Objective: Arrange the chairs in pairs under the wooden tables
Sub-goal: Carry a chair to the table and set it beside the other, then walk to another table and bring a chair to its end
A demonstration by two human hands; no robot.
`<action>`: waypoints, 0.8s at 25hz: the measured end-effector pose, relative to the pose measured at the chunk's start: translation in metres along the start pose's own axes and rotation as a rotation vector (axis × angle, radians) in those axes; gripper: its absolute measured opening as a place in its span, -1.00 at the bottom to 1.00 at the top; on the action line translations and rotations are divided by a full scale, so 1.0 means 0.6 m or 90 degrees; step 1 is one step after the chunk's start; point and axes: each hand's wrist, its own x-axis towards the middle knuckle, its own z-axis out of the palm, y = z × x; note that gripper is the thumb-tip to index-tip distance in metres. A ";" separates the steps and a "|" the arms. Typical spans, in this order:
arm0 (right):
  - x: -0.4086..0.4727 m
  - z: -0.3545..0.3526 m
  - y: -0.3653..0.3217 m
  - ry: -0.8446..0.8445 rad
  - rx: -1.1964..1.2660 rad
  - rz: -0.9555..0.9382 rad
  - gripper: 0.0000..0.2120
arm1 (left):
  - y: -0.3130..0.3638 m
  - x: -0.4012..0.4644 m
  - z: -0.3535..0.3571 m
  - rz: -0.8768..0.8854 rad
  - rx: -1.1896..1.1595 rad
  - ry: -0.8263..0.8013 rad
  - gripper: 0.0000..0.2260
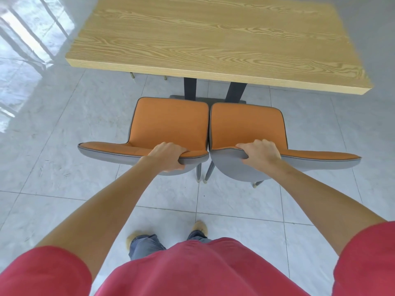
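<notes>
Two chairs with orange seats and grey shells stand side by side, touching, just in front of the wooden table. The left chair and the right chair face the table, with their front edges near its two dark legs and short of the tabletop's near edge. My left hand grips the top of the left chair's backrest. Over the top of the right chair's backrest, my right hand is closed in the same way.
Glossy pale floor tiles spread all around, with window glare at the far left. Thin gold-tipped chair legs show beyond the table's far left side. My feet stand behind the chairs.
</notes>
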 end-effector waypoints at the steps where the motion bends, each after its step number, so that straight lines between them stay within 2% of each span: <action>1: -0.001 0.000 0.001 0.000 -0.003 -0.001 -0.55 | -0.001 0.000 -0.001 0.002 -0.003 -0.006 -0.75; 10: -0.001 0.008 0.001 -0.014 0.008 -0.001 -0.54 | -0.005 -0.003 0.003 0.009 0.015 -0.004 -0.64; 12: -0.001 -0.003 -0.007 -0.021 0.037 -0.010 -0.47 | -0.008 -0.010 -0.004 0.021 -0.022 -0.038 -0.60; 14: 0.008 -0.023 -0.030 -0.004 0.092 -0.040 -0.45 | -0.014 -0.022 -0.017 0.016 -0.126 -0.059 -0.58; 16: 0.033 -0.048 -0.073 0.029 0.119 -0.088 -0.47 | -0.042 -0.040 -0.029 -0.024 -0.180 -0.008 -0.56; 20: 0.093 -0.098 -0.185 0.064 0.112 -0.175 -0.44 | -0.141 -0.092 -0.031 -0.144 -0.133 0.119 -0.67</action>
